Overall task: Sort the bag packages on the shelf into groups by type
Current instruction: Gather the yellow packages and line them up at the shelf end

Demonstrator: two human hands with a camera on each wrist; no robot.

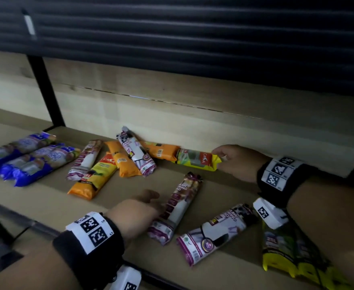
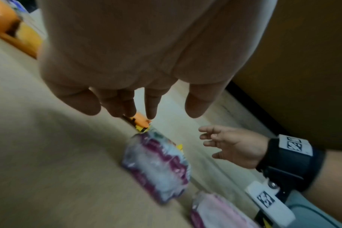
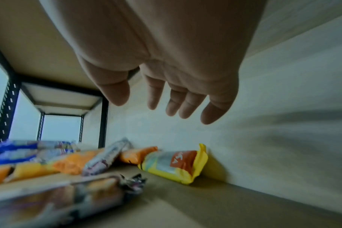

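Reaching with released grip, right hand (image 1: 237, 162) nears yellow "CASA" pack (image 1: 198, 159); left hand (image 1: 139, 212), released, beside "DRAWSTRING" pack (image 1: 177, 206).

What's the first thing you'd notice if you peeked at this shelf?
Probably the mess of colourful bag packages on the wooden shelf: a neat bunch of blue packages at the far left, then orange, yellow and purple-white ones jumbled in the middle. Next, two hands reaching in: the right hand open by the yellow package at the back wall, the left hand open beside a purple-white package.
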